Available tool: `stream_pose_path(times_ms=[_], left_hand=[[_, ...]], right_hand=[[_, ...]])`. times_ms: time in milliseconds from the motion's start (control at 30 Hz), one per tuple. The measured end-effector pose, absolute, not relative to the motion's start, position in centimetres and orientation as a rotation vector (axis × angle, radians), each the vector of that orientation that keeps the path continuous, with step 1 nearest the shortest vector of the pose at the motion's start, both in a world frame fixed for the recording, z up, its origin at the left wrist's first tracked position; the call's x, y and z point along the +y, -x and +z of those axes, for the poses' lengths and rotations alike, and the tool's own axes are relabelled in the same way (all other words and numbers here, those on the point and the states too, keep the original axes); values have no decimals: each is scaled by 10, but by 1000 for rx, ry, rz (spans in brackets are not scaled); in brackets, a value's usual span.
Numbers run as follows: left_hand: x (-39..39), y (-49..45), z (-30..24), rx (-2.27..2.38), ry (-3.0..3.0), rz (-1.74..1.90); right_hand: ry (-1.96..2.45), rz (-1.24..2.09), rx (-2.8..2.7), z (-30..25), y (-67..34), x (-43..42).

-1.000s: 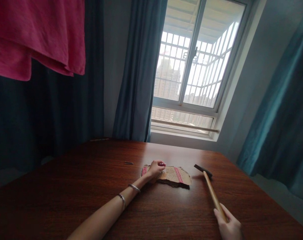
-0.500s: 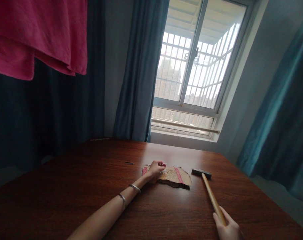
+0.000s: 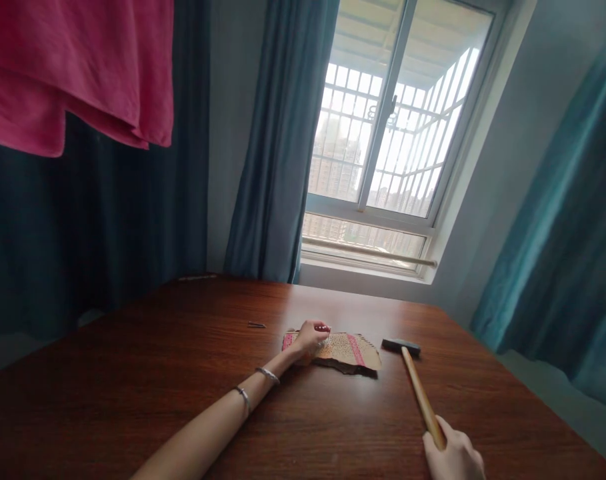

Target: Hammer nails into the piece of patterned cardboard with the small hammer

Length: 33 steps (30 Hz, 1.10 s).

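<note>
Presently my right hand (image 3: 455, 452) clasps a wooden-handled black hammer (image 3: 421, 397), my left hand (image 3: 310, 337), hold unclear, touches pink-striped tan cardboard (image 3: 340, 348), thin dark rods (image 3: 257, 325) unused at its nine o'clock.

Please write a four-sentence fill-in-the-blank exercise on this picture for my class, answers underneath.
1. The right hand grips the hammer by its ____.
2. From the camera, the cardboard by the left hand lies to the hammer's ____.
3. The left arm wears bracelets, in number ____.
4. The hanging cloth is coloured ____.

Answers: handle; left; two; pink
</note>
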<state>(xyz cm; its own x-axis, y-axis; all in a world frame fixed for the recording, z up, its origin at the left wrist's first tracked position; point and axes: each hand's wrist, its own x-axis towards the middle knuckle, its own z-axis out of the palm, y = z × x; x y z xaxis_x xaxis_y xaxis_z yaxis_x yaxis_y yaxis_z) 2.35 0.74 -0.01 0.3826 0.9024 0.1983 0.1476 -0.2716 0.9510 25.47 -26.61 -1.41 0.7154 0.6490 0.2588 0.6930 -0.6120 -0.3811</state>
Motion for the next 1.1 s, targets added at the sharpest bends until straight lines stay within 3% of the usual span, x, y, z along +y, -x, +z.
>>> stream_pose_path(times_ms=[233,467,700,933,1100], left_hand=[[7,-23,0,960,-1694,966],[7,-22,1,897,-1679,978],[13,-21,-2,897,-1706,962],[11,-21,-3,867,-1689,967],[17,-5,24,851,-1557,949]], right_hand=[[2428,-350,-1151,15,-236,-238],[2099,-191,-1676,59,-182,-152],[1917,-174,-1780,27,-165,-86],[1877,-183,-1761,4,-165,-81],[1857,-166,-1757,7,-166,-83]])
